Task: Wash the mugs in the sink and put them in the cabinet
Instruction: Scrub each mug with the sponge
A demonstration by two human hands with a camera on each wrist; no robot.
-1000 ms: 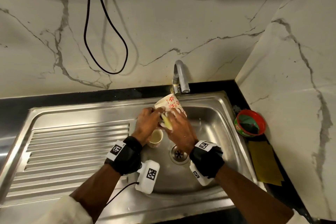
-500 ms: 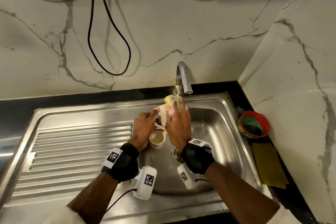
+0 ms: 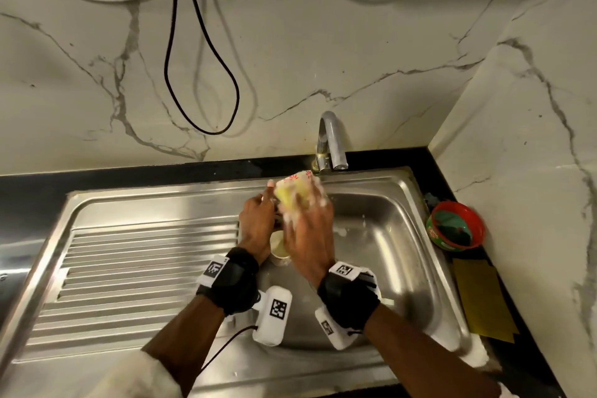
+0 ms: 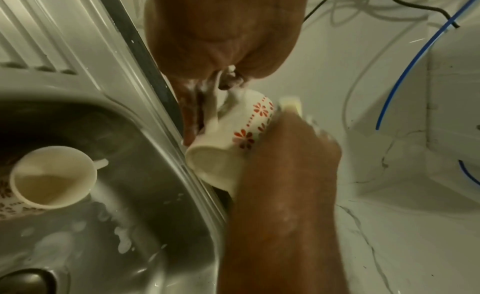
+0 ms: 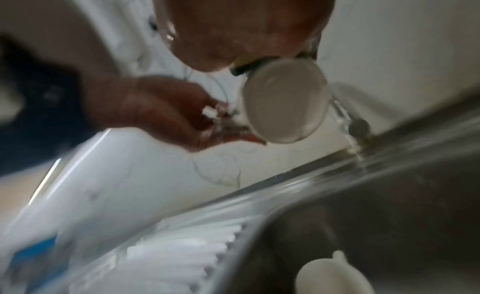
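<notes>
A white mug with red flowers (image 3: pixel 295 178) (image 4: pixel 233 132) (image 5: pixel 283 101) is held tilted above the sink (image 3: pixel 397 226), mouth towards me. My left hand (image 3: pixel 258 220) (image 4: pixel 207 89) pinches its handle. My right hand (image 3: pixel 307 226) (image 4: pixel 283 150) presses a soapy yellow sponge (image 3: pixel 292 199) (image 4: pixel 292 105) on the mug's side and grips it. A second cream mug (image 3: pixel 279 249) (image 4: pixel 53 176) (image 5: pixel 332 278) stands upright on the sink floor under the hands.
The tap (image 3: pixel 329 142) rises just behind the held mug. A red and green bowl (image 3: pixel 455 226) and a yellow cloth (image 3: pixel 481 297) lie on the black counter at the right. The ribbed drainboard (image 3: pixel 139 271) runs left. Cables (image 3: pixel 200 74) hang on the marble wall.
The sponge in my right hand has moved from the mug's mouth up to its top, then back down its side. My left hand has kept its hold on the mug.
</notes>
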